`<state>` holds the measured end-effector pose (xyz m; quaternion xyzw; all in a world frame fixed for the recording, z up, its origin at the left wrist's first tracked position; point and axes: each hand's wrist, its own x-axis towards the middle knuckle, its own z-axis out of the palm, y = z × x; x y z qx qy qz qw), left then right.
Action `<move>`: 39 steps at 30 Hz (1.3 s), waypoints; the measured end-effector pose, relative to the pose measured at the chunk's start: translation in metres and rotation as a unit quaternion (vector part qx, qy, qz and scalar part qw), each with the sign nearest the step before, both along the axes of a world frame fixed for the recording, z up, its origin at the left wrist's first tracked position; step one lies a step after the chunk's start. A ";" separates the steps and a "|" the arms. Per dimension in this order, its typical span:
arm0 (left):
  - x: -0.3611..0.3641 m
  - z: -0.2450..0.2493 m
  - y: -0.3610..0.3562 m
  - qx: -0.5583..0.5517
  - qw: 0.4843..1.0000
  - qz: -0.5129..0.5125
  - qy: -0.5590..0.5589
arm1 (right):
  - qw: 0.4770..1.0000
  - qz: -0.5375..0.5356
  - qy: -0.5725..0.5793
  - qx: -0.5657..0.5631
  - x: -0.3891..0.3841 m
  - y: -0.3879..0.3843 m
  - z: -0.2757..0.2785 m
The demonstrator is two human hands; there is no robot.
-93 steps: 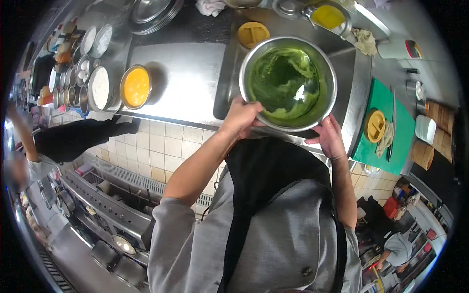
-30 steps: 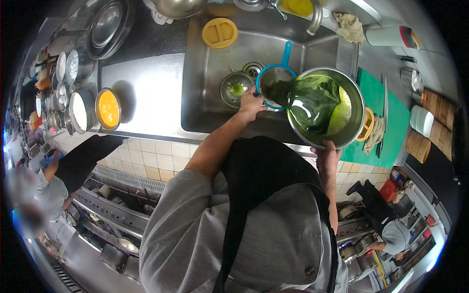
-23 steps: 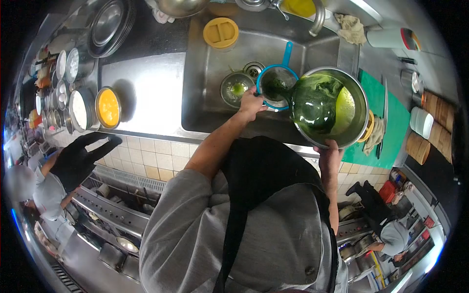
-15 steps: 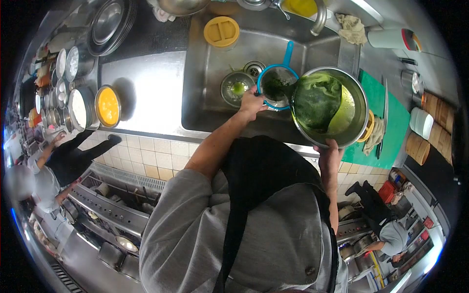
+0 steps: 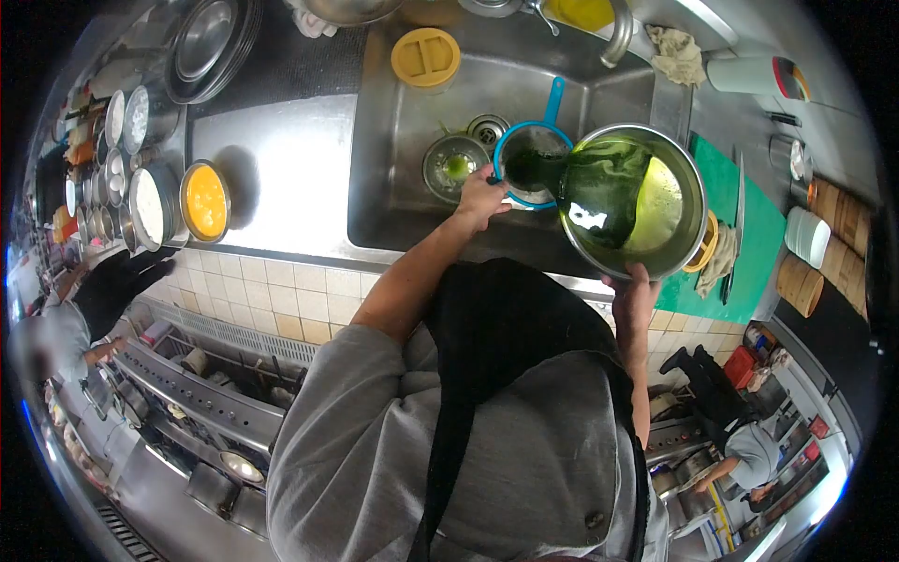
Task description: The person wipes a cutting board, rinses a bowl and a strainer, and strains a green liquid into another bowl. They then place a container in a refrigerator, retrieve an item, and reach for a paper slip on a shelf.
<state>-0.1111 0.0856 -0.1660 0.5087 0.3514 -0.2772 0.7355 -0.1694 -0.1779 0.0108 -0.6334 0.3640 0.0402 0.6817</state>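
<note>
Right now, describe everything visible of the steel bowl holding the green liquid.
The steel bowl is round, shiny metal, tilted toward the blue strainer over the sink. Dark green liquid pools at its lowered side and pours across the rim; the raised wall shows a yellow-green film. The right hand grips its near rim.

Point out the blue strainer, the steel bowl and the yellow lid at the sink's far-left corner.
blue strainer point(image 5: 530, 150): head view, on its mesh.
steel bowl point(image 5: 670, 199): head view, on its bare inner wall.
yellow lid point(image 5: 426, 56): head view, on its top face.
</note>
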 end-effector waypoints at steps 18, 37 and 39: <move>0.003 0.013 0.008 0.045 0.999 -0.018 -0.013 | 1.000 -0.001 -0.018 -0.007 0.012 -0.004 -0.001; -0.015 0.013 0.030 -0.025 1.000 -0.008 0.016 | 0.999 0.030 -0.029 -0.012 0.020 0.001 -0.009; -0.016 0.016 0.032 -0.040 0.999 -0.003 0.021 | 0.999 0.027 -0.021 -0.033 0.022 0.004 -0.008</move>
